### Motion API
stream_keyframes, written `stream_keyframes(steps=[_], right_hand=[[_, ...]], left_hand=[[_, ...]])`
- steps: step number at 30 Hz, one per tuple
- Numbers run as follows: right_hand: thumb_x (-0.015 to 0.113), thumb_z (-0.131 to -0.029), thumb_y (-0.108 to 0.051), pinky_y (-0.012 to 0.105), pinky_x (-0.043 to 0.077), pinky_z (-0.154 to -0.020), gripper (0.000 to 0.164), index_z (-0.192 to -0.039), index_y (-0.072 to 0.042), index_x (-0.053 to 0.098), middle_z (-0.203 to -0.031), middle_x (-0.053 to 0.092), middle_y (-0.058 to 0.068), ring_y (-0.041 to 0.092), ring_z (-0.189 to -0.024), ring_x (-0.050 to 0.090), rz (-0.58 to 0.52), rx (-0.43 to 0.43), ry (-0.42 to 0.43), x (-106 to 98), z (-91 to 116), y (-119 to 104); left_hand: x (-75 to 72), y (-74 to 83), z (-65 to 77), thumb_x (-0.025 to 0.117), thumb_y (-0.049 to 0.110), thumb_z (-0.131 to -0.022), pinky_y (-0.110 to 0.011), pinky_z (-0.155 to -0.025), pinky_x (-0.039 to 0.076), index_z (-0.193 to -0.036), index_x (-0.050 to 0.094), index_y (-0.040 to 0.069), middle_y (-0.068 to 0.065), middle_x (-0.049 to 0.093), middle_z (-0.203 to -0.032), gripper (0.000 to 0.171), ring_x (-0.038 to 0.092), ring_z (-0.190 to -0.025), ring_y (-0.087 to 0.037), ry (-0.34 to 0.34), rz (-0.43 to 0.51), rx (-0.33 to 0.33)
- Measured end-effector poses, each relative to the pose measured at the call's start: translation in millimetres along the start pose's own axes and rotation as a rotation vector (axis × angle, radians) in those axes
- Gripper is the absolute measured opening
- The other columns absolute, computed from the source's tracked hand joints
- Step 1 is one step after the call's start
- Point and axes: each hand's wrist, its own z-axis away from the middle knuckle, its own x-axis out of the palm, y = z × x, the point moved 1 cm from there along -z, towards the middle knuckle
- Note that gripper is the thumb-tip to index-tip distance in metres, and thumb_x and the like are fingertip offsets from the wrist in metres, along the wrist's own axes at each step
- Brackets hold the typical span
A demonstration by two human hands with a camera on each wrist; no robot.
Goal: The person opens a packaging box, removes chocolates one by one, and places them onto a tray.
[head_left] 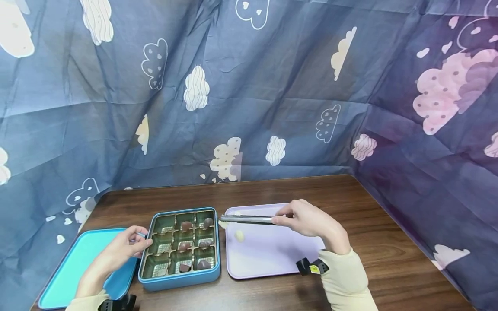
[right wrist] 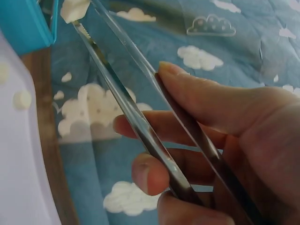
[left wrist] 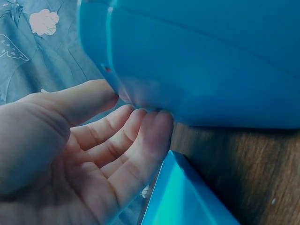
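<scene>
My right hand (head_left: 307,218) grips a pair of metal tongs (head_left: 249,219), thumb on one arm and fingers on the other. At the tongs' tips is a faceted white chocolate (right wrist: 75,10), near the right rim of a blue box (head_left: 179,283). Gold compartments fill this box; brown chocolates (head_left: 186,225) sit in its middle and right columns. My left hand (head_left: 124,246) holds the box at its left wall, thumb at the rim and fingertips against the outside (left wrist: 140,115). Under the tongs lies a lilac tray (head_left: 272,255) with a cream-white piece (head_left: 239,235) on it.
A turquoise lid or tray (head_left: 85,255) lies left of the box, partly under my left forearm. The wooden table (head_left: 373,233) extends to the right of the lilac tray. Behind it hangs a blue cloud-patterned curtain (head_left: 249,108).
</scene>
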Motion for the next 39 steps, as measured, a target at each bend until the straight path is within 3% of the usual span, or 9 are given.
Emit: stream_keyframes(steps=[6, 14, 20, 24, 32, 39], right_hand=[[0.063, -0.096, -0.034, 0.022, 0.036, -0.048, 0.018, -0.086, -0.024, 0.075, -0.053, 0.046, -0.012, 0.003, -0.050, 0.042, -0.100, 0.044, -0.064, 4, 16, 22], [0.065, -0.094, -0.036, 0.021, 0.031, -0.046, 0.019, -0.085, -0.023, 0.076, -0.049, 0.044, -0.013, 0.003, -0.049, 0.040, -0.102, 0.066, -0.147, 9, 30, 31], [0.067, -0.092, -0.037, 0.023, 0.040, -0.050, 0.020, -0.090, -0.020, 0.077, -0.059, 0.052, -0.012, 0.003, -0.050, 0.047, -0.087, 0.072, -0.147, 10, 34, 27], [0.070, -0.089, -0.039, 0.025, 0.046, -0.057, 0.021, -0.092, -0.020, 0.079, -0.074, 0.063, -0.014, 0.002, -0.061, 0.051, -0.038, 0.063, -0.124, 13, 36, 23], [0.074, -0.085, -0.042, 0.026, 0.045, -0.055, 0.022, -0.090, -0.021, 0.078, -0.067, 0.059, -0.013, 0.003, -0.054, 0.053, -0.025, 0.126, -0.143, 15, 40, 20], [0.076, -0.081, -0.047, 0.028, 0.047, -0.064, 0.023, -0.089, -0.025, 0.078, -0.082, 0.064, -0.017, 0.002, -0.072, 0.053, 0.073, 0.119, -0.113, 14, 41, 14]], left_hand=[[1.4, -0.2, -0.4, 0.068, 0.015, -0.093, -0.035, -0.067, 0.055, -0.117, 0.045, -0.008, -0.012, 0.054, -0.089, 0.040, 0.061, -0.076, -0.023, 0.014, 0.007, 0.009], [0.7, 0.3, 0.2, 0.067, 0.014, -0.093, -0.034, -0.067, 0.055, -0.116, 0.045, -0.008, -0.011, 0.054, -0.088, 0.039, 0.061, -0.075, -0.023, 0.015, 0.009, 0.024], [-0.1, 0.0, -0.1, 0.066, 0.014, -0.094, -0.035, -0.067, 0.055, -0.117, 0.044, -0.009, -0.011, 0.054, -0.089, 0.039, 0.060, -0.075, -0.022, 0.013, 0.011, 0.024], [0.1, -0.4, -0.9, 0.067, 0.014, -0.094, -0.035, -0.067, 0.055, -0.117, 0.045, -0.009, -0.011, 0.054, -0.089, 0.039, 0.060, -0.075, -0.022, 0.013, 0.014, 0.017], [0.8, 0.5, -3.0, 0.067, 0.014, -0.094, -0.035, -0.066, 0.055, -0.117, 0.045, -0.008, -0.010, 0.053, -0.088, 0.039, 0.060, -0.075, -0.022, 0.010, 0.016, 0.025], [0.8, -2.3, -2.7, 0.067, 0.013, -0.093, -0.034, -0.067, 0.055, -0.116, 0.045, -0.008, -0.011, 0.053, -0.088, 0.038, 0.061, -0.075, -0.023, 0.011, 0.026, 0.028]])
